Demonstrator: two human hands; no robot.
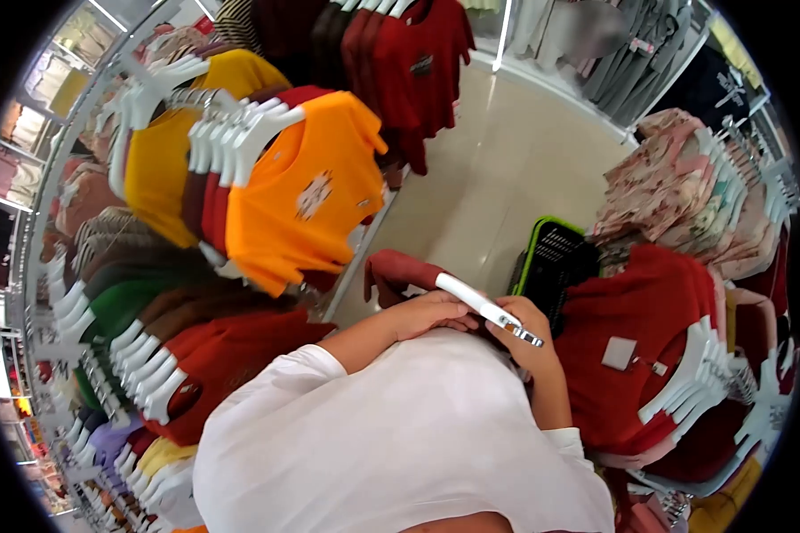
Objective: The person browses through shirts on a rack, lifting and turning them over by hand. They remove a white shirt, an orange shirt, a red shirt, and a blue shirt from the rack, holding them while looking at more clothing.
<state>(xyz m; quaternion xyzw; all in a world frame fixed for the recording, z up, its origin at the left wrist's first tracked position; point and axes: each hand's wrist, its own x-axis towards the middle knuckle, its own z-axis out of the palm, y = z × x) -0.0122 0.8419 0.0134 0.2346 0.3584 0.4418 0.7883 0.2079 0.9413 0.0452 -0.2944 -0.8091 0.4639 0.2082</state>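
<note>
The right hand [526, 322] is closed on a white hanger [468, 297] near its metal hook, in front of the person's white shirt [400, 426]. A dusky red garment [404, 269] hangs from the hanger's far left end. The left hand [434, 313] is just below the hanger, fingers bent; whether it grips anything I cannot tell. Beyond the right hand is a black basket with a green rim [531, 253]. Red tops [627, 320] hang to the right, an orange T-shirt [298, 209] far left.
</note>
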